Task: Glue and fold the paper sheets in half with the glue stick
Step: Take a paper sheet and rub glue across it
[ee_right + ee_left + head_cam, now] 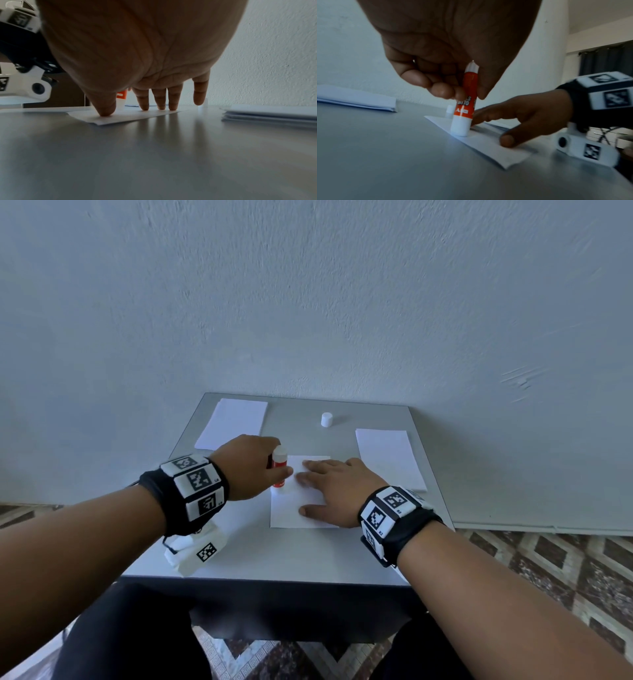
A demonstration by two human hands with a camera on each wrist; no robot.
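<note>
My left hand (pixel 253 470) grips a red and white glue stick (pixel 279 465) upright, with fingers and thumb pinching its red barrel (pixel 467 86). The stick's lower white end (pixel 459 128) touches a white paper sheet (pixel 291 515) near its left edge. My right hand (pixel 329 487) lies flat on the same sheet, thumb and fingertips (pixel 144 106) pressing it onto the grey table (pixel 274 556). In the right wrist view the glue stick (pixel 122 99) shows between thumb and forefinger above the sheet (pixel 123 117).
The stick's white cap (pixel 327 419) stands at the back of the table. One stack of white sheets (pixel 233 422) lies at the back left, another (pixel 388 457) to the right of the hands. A wall rises right behind the table.
</note>
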